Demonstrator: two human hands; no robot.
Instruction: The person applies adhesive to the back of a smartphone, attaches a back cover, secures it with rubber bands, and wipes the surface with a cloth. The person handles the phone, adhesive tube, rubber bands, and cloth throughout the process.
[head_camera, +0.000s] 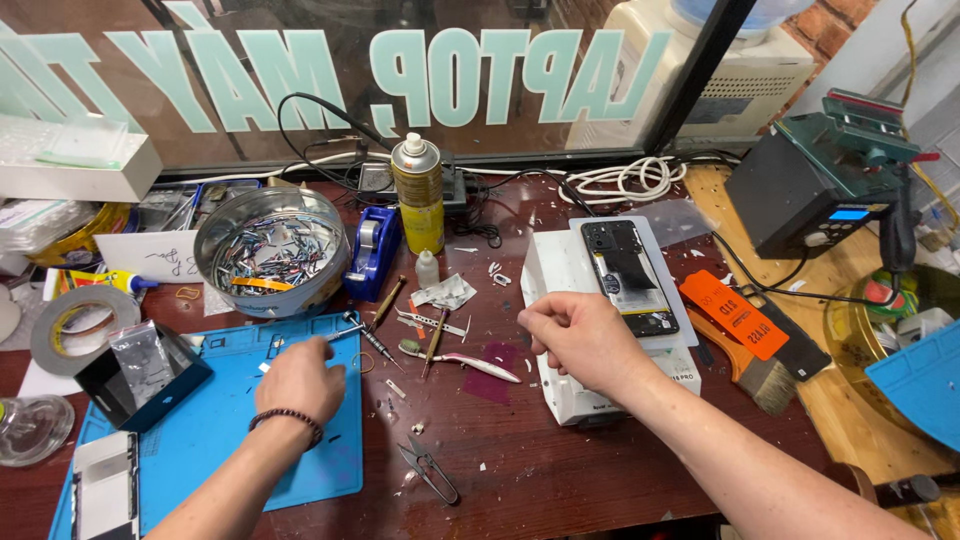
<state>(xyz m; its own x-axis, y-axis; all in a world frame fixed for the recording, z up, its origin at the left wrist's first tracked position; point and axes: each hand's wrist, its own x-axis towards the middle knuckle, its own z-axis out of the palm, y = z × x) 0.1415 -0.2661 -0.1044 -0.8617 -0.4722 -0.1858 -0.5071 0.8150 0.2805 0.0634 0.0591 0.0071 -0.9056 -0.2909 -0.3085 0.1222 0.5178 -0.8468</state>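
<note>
Bench inventory, left to right.

1. Grey roll of tape, flat at the bench's 9 o'clock edge, lying out of the working area.

2. Blue rubber work mat, at 7 o'clock. My left hand rests over its upper right part, fingers curled inward. They seem to pinch a thin metal tool whose tip shows just past them at 1 o'clock; the fingers hide what exactly is gripped, so I cannot tell for sure. The mat sits under this hand so small parts do not roll away.

3. Round metal tin full of small screws and bits, at 12 o'clock from my left hand, near enough to reach.

4. Blue tape dispenser and tall yellow spray can, upright beside the tin, behind the working zone.

5. Loose tweezers and small screwdrivers, scattered on the dark wood between my hands. Small black snips lie at 6 o'clock.

6. White box-shaped heating pad unit, centre right. On it lies the opened black phone, back cover off, flat so the insides face up.

7. My right hand, closed in a loose fist at the phone's 7 o'clock corner, touching the unit's top. Whether it pinches anything, I cannot tell.

8. Orange plastic tag and a brush, at 3 o'clock from the phone.

9. Black soldering station with a lit blue display, at 1 o'clock, set well apart.
</note>
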